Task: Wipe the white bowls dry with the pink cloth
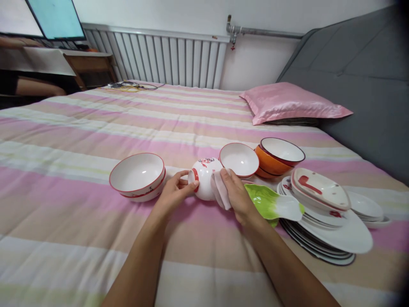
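A white bowl (203, 181) with a red foot ring and a red and black pattern is tipped on its side between my hands. My left hand (175, 189) grips it by the foot, thumb on the ring. In my right hand (235, 194) is a pale cloth (220, 191), pressed against the bowl's outside near the rim. To the left stand two stacked white bowls (137, 172) with red rims. Just behind my right hand sits another red-rimmed white bowl (239, 160). A green leaf-shaped dish (262, 200) lies beside my right wrist.
Orange bowls (271, 162) are stacked at the right. Several plates (351, 232) and patterned dishes (322, 189) are piled nearer, with small white dishes (366, 207) beside them. A pink pillow (294, 102), cables (134, 86) and a radiator (166, 55) lie beyond. At far left, a person (38, 86) sits at a desk.
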Available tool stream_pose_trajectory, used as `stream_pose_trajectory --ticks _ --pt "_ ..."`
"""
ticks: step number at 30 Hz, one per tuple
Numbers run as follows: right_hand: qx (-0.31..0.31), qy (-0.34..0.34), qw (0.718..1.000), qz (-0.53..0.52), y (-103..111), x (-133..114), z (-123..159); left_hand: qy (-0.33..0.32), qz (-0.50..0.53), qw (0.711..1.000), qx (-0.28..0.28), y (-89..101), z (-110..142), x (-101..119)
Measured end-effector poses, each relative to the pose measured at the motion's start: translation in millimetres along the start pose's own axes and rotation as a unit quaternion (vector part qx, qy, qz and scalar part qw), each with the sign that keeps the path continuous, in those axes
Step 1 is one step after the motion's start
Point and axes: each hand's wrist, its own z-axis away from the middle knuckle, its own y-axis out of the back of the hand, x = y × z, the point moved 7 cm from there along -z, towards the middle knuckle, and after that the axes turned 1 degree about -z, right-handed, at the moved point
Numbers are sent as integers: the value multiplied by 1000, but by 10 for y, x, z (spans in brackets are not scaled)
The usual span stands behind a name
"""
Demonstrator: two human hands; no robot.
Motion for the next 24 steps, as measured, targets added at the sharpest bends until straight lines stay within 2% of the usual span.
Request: stream_pose_trajectory --ticks 8,13,17,20,24 --pt "-34 38 997 62 -28 20 -11 17 18 1000 19 15 -19 -47" --pt "-59 35 994 89 -38 41 -5 44 27 998 24 23 -29 -100" --pt "-82 34 991 100 -56 33 10 38 42 998 26 32 -55 -127" --pt "-94 24 990 103 -66 20 25 37 36 998 24 37 -74 -147" --pt "-140 -19 988 58 -117 25 68 33 24 999 23 32 -73 -129"
